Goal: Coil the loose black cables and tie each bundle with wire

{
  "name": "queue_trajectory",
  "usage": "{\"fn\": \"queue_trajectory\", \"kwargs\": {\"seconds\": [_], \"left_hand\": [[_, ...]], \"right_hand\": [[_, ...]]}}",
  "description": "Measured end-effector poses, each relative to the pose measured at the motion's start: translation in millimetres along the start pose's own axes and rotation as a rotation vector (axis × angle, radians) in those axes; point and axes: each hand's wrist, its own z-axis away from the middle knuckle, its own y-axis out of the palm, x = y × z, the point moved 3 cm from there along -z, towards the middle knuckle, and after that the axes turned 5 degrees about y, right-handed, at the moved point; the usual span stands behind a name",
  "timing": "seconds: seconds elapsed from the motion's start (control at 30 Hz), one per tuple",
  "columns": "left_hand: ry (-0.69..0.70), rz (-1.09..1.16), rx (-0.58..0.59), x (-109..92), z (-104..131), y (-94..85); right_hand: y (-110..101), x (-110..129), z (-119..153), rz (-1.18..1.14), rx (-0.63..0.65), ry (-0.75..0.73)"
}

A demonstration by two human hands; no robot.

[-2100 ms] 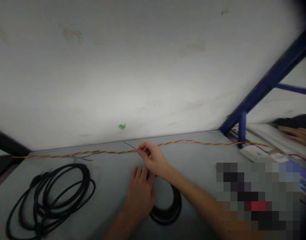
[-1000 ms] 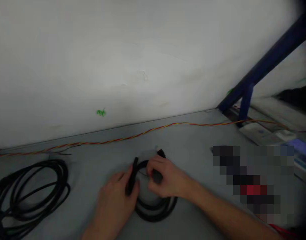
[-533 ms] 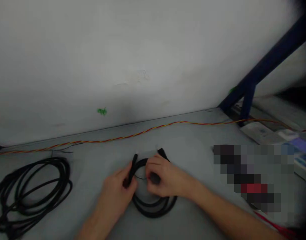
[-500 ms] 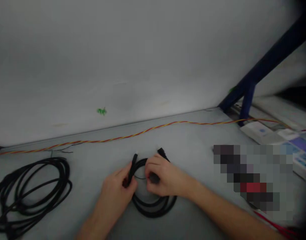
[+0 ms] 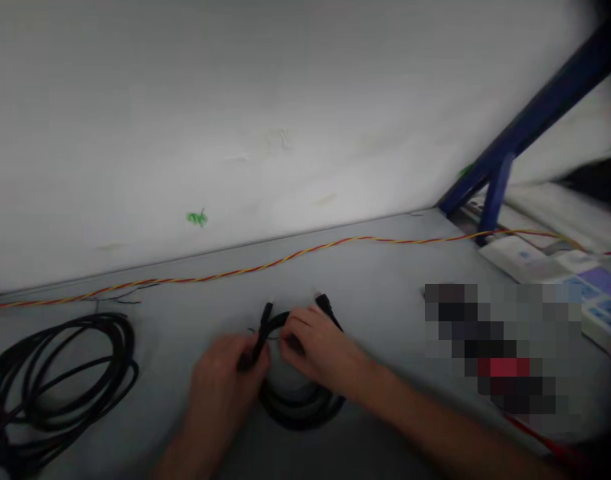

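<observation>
Where the left hand (image 5: pixel 220 373) grips: black cable coil (image 5: pixel 300 423), pinched at its left side.
Right hand (image 5: pixel 319 347): fingertips pinching a thin tie (image 5: pixel 274 339).
Coil: on the grey tabletop (image 5: pixel 385 287).
Step, I judge: binding; next needs tie drawn snug.

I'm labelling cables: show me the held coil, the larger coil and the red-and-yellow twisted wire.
Held black cable coil (image 5: pixel 301 422): head view, bottom arc.
Larger black cable coil (image 5: pixel 125 347): head view, right-hand bundle.
Red-and-yellow twisted wire (image 5: pixel 305 251): head view, middle stretch.
</observation>
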Motion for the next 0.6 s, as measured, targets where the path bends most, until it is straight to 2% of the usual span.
{"fn": "queue_trajectory", "kwargs": {"seconds": [0.2,0.47,0.6], "left_hand": [[0.095,-0.037,-0.029,3,3,6.2],[0.102,-0.08,-0.045,4,7,11.9],[0.102,-0.097,-0.052,5,6,11.8]], "right_hand": [[-2,3,-1,0.024,-0.017,-0.016],[6,11,-22,0.117,-0.028,-0.047],[8,10,-26,0.068,-0.047,0.026]]}}
